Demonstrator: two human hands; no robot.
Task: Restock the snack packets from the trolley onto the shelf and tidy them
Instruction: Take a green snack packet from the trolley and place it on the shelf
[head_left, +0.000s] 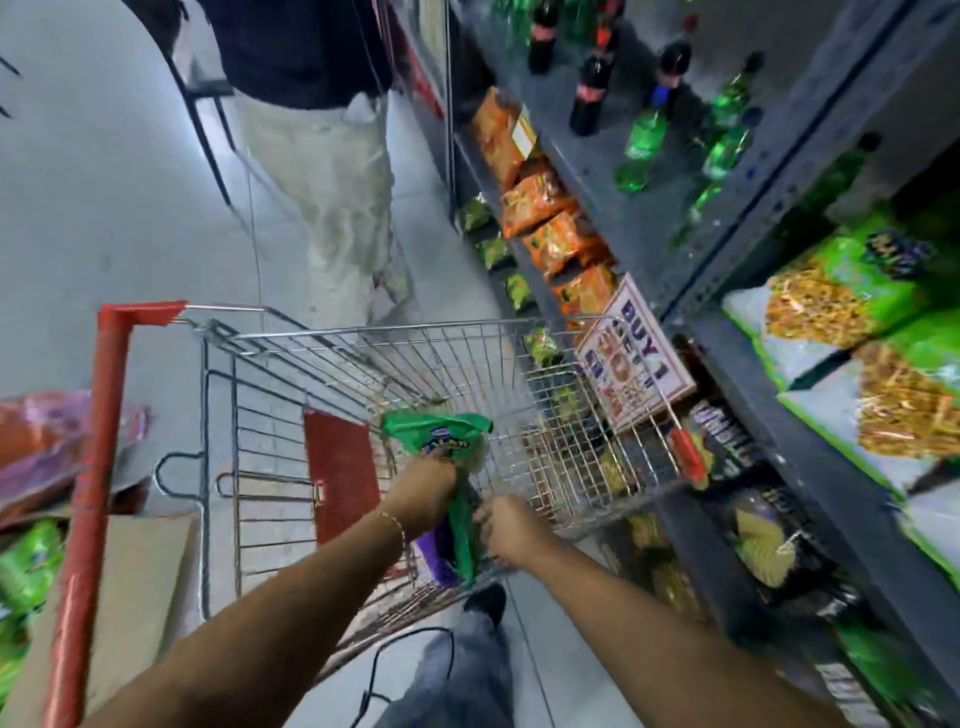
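A wire shopping trolley (415, 395) with a red handle (88, 467) stood in a narrow aisle, its right side close against a dark metal shelf (769, 395). Grey floor lay open to the left and ahead, where another person's pale trousers (332, 197) stood near the trolley's front. Both bare arms reached down into the basket. The left hand (423, 486) was clenched around a crinkled green snack packet (441, 441), held upright inside the trolley. The right hand (511, 527) curled its fingers onto the lower edge of the same glossy green and purple packaging. A "BUY 1" sign (636, 353) hung off the shelf edge over the trolley rim. Green snack bags (831, 296) filled the shelf at right.
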